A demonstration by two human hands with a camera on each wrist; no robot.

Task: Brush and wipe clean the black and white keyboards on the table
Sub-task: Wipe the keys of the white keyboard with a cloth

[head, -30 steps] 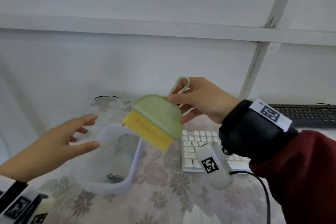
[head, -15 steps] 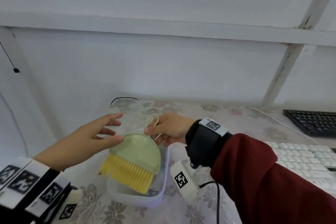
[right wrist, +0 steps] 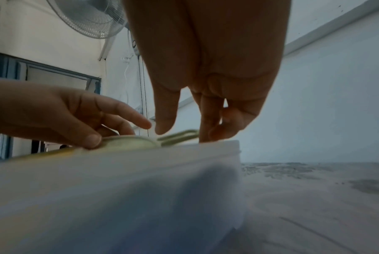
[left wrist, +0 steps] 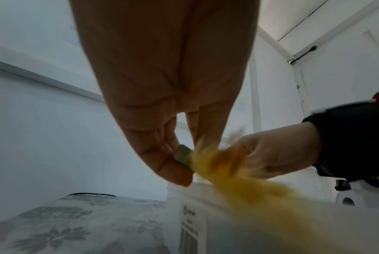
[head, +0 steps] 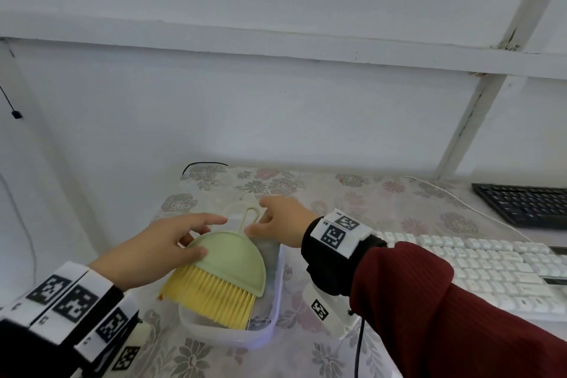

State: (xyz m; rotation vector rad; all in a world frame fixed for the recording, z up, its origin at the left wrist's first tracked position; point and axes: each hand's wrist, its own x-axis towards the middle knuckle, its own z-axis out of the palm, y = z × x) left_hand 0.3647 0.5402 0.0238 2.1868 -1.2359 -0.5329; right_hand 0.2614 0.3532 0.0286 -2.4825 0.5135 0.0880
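Note:
A green brush (head: 233, 261) with yellow bristles (head: 211, 294) lies tilted across a translucent plastic container (head: 276, 310) at the table's left end. My left hand (head: 199, 236) pinches the brush's left edge, thumb on top; the left wrist view shows that edge (left wrist: 183, 155) between thumb and finger. My right hand (head: 267, 218) is open, its straight thumb and fingers on either side of the loop handle (right wrist: 179, 134) without closing on it. The white keyboard (head: 491, 273) lies to the right, partly under my right sleeve. The black keyboard (head: 527, 205) sits behind it at the right edge.
A floral cloth covers the table (head: 368, 202), which stands against a white wall. A white cable (head: 460, 202) runs behind the white keyboard, and a black cable (head: 202, 164) curves at the back edge. Something grey (head: 270, 255) lies inside the container, mostly hidden.
My right hand carried the brush left and down onto the container and loosened its fingers from the loop. My left hand came in and took hold of the brush body.

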